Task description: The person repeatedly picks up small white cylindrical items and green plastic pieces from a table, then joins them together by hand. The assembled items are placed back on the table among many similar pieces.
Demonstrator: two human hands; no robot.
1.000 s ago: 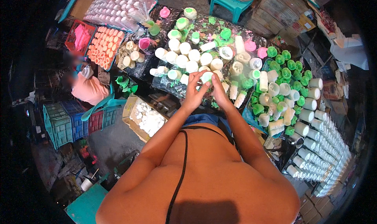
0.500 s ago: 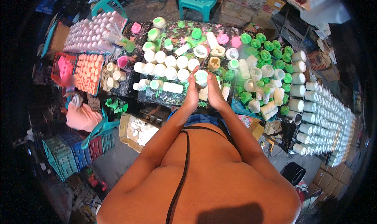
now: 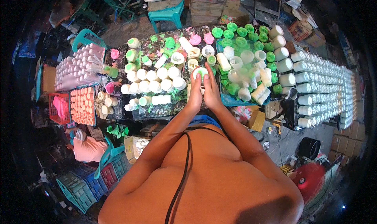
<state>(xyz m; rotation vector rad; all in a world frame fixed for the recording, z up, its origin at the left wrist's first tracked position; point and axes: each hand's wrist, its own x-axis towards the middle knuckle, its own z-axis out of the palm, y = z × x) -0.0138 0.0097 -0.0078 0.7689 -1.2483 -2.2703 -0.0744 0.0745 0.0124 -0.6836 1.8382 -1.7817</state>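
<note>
I hold a white cup [image 3: 200, 71], green on top, between left hand [image 3: 195, 93] and right hand [image 3: 211, 93], palms close together, fingers against it. Position: over tabletop [image 3: 178, 102], inward of near edge.

You have one round white piece [image 3: 200, 69] between your hands, your left hand [image 3: 194, 93] against its left side and your right hand [image 3: 211, 91] against its right. Its round face is turned up toward you: a whitish ring runs along the rim, with bright green in the middle, and your fingertips lie over the near part of that green. Your hands hide most of its wall, so its depth cannot be told. You hold it over the counter [image 3: 178, 106], well in from the left and right corners, between the near and far edges
</note>
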